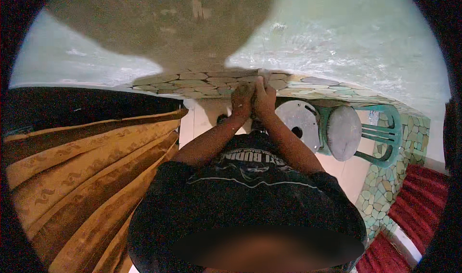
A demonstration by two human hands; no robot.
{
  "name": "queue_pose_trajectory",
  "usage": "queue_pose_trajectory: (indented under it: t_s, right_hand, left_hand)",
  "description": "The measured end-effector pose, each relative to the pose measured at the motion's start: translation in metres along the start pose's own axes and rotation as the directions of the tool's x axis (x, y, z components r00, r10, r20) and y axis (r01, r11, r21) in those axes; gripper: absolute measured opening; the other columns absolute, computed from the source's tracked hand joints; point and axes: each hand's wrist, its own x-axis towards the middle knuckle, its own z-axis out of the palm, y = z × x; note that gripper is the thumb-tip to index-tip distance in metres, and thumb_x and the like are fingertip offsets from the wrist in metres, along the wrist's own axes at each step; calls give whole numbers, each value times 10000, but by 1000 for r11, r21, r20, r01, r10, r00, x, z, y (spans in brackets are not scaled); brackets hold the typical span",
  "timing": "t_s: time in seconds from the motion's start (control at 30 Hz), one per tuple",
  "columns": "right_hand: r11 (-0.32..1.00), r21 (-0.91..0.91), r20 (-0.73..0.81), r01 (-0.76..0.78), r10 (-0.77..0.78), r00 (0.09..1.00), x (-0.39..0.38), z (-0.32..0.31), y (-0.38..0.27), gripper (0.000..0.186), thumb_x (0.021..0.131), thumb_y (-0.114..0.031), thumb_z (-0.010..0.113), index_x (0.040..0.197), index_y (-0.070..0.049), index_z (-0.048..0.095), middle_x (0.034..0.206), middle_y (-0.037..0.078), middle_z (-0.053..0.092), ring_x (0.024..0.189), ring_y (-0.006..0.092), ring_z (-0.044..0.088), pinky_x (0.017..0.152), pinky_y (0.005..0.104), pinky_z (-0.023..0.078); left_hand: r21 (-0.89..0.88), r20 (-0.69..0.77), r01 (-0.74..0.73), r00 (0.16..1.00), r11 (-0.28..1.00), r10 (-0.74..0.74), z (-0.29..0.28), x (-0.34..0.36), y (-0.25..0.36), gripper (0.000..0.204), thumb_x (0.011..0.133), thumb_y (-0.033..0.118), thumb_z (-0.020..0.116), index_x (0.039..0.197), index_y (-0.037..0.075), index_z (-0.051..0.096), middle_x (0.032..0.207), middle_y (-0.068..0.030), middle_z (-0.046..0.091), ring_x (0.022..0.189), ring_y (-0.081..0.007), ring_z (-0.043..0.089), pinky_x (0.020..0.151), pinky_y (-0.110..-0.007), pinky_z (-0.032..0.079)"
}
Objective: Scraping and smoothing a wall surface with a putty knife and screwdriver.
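Both my hands are close together in front of my chest, at the stone-patterned lower part of the wall (211,82). My left hand (243,100) is closed, its fingers curled beside the right hand. My right hand (264,96) is also closed, its thumb pointing up toward the wall. A small pale piece (264,73) shows at the right fingertips, against the border where the stone pattern meets the plain pale-green wall (337,37). Its kind is too small to tell, and what lies inside the left fingers is hidden.
A green plastic chair (393,136) stands at the right by the wall. Beside it are a grey oval disc (343,133) and a pale round lid-like piece (297,118) with a dark hole. Brown patterned curtain (86,177) hangs at left, red cloth (416,205) at right.
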Motion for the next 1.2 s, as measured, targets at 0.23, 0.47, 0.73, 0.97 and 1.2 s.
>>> queue_pose_trajectory:
  t_s: [0.23,0.47,0.73,0.97,1.2]
  right_hand:
    - [985,128,1,120,-121,993,-17,0,-5,446,877,-389,502,740,30,572,622,102,526,610,194,494,547,368,381]
    - [958,274,107,81,-114,988,-24,-8,-68,478,883,-401,501,705,40,548,566,29,494,574,113,434,518,310,370]
    - [971,177,-52,162,-155,986,-22,-1,-41,493,884,-393,502,658,43,542,550,24,498,543,112,426,497,311,365]
    - [957,285,-69,61,-43,997,-22,3,-22,465,884,-377,506,645,19,546,586,0,514,552,100,432,498,308,363]
    - [960,272,107,64,-96,990,-21,-6,-30,443,881,-368,508,812,61,597,682,101,590,635,140,490,592,328,416]
  left_hand:
    - [109,46,-143,989,984,139,1,-4,-9,203,795,167,551,943,33,591,886,-170,574,780,-351,557,651,-441,447]
    - [-119,98,81,993,990,-70,-20,14,9,263,829,210,530,998,15,578,956,-182,577,851,-370,544,745,-460,430]
    - [25,164,77,983,997,-80,-5,-2,-4,304,877,249,452,1009,3,573,1041,-204,564,951,-365,530,825,-453,404]
    - [9,-41,-59,997,998,60,-1,-4,4,226,855,205,463,922,21,577,857,-175,563,796,-387,529,707,-466,406]
    - [-264,107,150,986,953,-126,-17,4,11,264,879,223,443,989,12,556,861,-185,566,816,-393,526,700,-466,403]
